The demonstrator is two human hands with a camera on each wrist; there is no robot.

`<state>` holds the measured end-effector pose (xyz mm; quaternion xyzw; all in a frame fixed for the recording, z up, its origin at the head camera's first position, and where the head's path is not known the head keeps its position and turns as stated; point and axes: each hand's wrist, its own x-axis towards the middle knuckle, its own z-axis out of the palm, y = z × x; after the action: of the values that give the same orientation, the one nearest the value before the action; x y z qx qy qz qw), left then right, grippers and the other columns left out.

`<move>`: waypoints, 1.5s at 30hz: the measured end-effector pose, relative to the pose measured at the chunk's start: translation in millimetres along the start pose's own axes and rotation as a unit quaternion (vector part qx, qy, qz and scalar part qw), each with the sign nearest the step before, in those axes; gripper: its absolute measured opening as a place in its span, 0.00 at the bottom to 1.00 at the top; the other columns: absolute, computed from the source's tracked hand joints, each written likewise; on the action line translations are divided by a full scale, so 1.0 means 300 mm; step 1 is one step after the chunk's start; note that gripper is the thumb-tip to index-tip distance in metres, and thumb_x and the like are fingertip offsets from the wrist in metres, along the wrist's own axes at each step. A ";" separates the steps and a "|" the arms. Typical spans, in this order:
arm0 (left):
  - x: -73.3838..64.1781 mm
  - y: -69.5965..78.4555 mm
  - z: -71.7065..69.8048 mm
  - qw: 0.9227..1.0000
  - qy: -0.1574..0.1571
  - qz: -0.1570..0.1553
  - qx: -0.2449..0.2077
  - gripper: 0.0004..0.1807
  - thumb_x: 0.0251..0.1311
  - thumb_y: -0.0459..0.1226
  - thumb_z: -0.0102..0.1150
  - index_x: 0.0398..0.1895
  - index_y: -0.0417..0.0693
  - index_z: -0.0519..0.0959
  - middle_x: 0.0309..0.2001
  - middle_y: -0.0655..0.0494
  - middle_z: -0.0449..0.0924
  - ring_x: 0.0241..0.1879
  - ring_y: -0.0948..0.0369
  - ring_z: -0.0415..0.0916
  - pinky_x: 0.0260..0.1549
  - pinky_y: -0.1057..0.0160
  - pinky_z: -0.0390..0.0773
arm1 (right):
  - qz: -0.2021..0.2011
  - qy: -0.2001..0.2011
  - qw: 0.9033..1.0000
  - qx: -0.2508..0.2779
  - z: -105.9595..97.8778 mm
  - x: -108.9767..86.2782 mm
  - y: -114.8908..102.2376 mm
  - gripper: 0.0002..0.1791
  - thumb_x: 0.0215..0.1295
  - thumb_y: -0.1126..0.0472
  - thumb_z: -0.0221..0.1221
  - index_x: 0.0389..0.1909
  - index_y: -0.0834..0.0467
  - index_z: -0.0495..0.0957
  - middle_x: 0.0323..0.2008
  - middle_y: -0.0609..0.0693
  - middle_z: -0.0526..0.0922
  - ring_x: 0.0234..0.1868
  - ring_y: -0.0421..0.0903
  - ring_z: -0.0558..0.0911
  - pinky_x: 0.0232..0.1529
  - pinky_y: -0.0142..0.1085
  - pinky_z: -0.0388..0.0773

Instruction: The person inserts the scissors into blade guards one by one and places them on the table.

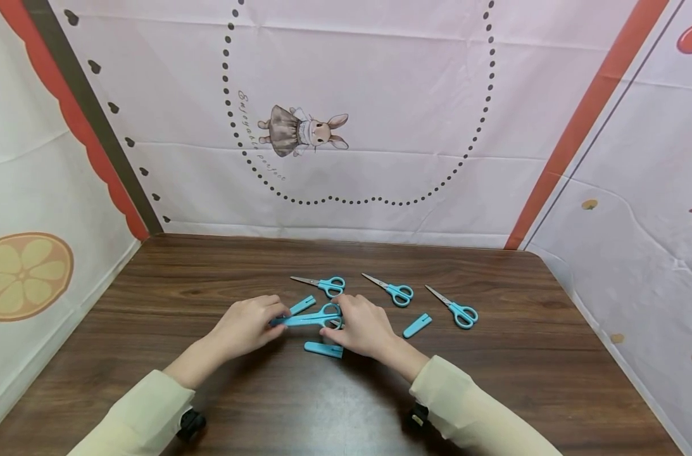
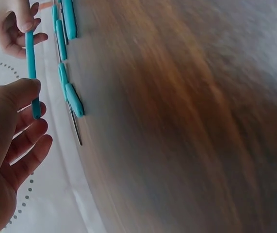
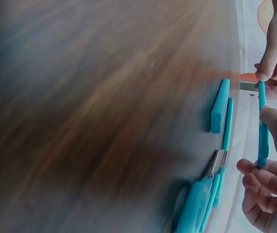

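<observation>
My left hand (image 1: 249,326) pinches the closed end of a light-blue blade cover (image 1: 293,321) between thumb and fingers. That cover sits over the blades of a pair of blue-handled scissors (image 1: 318,317). At the other end, my right hand (image 1: 365,326) pinches the finger loops, its thumb on the near side. Both wrist views show the scissors and cover edge-on as one thin blue bar (image 2: 31,58), held above the table between the two hands. One loose blue cover (image 1: 302,304) lies just behind the held pair, and another loose cover (image 1: 323,349) lies in front.
Three uncovered scissors lie farther back: a left pair (image 1: 330,285), a middle pair (image 1: 399,293) and a right pair (image 1: 463,315). A third loose cover (image 1: 417,325) lies right of my right hand. Patterned cloth (image 1: 380,126) hangs behind the brown wooden table (image 1: 220,266).
</observation>
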<state>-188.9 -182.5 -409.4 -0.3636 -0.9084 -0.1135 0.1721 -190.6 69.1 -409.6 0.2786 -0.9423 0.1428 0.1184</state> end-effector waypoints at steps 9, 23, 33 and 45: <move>-0.041 -0.026 -0.008 1.000 -0.009 -0.020 -0.008 0.07 0.50 0.41 0.67 0.33 0.53 0.81 0.29 0.65 0.74 0.21 0.74 0.63 0.19 0.73 0.67 | -0.008 0.000 1.000 0.009 0.014 0.021 -0.044 0.31 0.52 0.37 0.61 0.50 0.55 0.76 0.28 0.43 0.76 0.27 0.39 0.73 0.16 0.27 0.64; -0.114 -0.062 -0.011 0.999 -0.015 -0.048 -0.005 0.06 0.48 0.41 0.68 0.30 0.57 0.80 0.28 0.68 0.72 0.22 0.75 0.63 0.19 0.72 0.66 | -0.022 -0.015 0.999 -0.022 0.054 0.042 -0.114 0.28 0.53 0.38 0.60 0.47 0.55 0.75 0.36 0.44 0.80 0.34 0.43 0.79 0.22 0.31 0.72; -0.159 -0.089 -0.007 0.999 -0.005 -0.051 0.010 0.07 0.46 0.41 0.68 0.29 0.59 0.80 0.29 0.69 0.74 0.24 0.74 0.67 0.20 0.71 0.68 | -0.038 -0.055 0.996 -0.056 0.075 0.052 -0.144 0.30 0.54 0.37 0.59 0.53 0.52 0.73 0.44 0.45 0.79 0.39 0.43 0.76 0.26 0.31 0.74; -0.182 -0.102 -0.016 0.996 -0.039 -0.076 0.007 0.06 0.48 0.42 0.68 0.29 0.59 0.80 0.30 0.69 0.73 0.23 0.74 0.66 0.20 0.70 0.68 | -0.051 -0.054 0.994 -0.078 0.104 0.064 -0.173 0.28 0.53 0.36 0.59 0.47 0.53 0.75 0.42 0.46 0.79 0.37 0.42 0.76 0.26 0.31 0.73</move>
<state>-172.3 -239.8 -429.1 -0.2962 -0.9403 -0.1058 0.1299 -181.9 7.5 -422.4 0.3234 -0.9401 0.0478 0.0962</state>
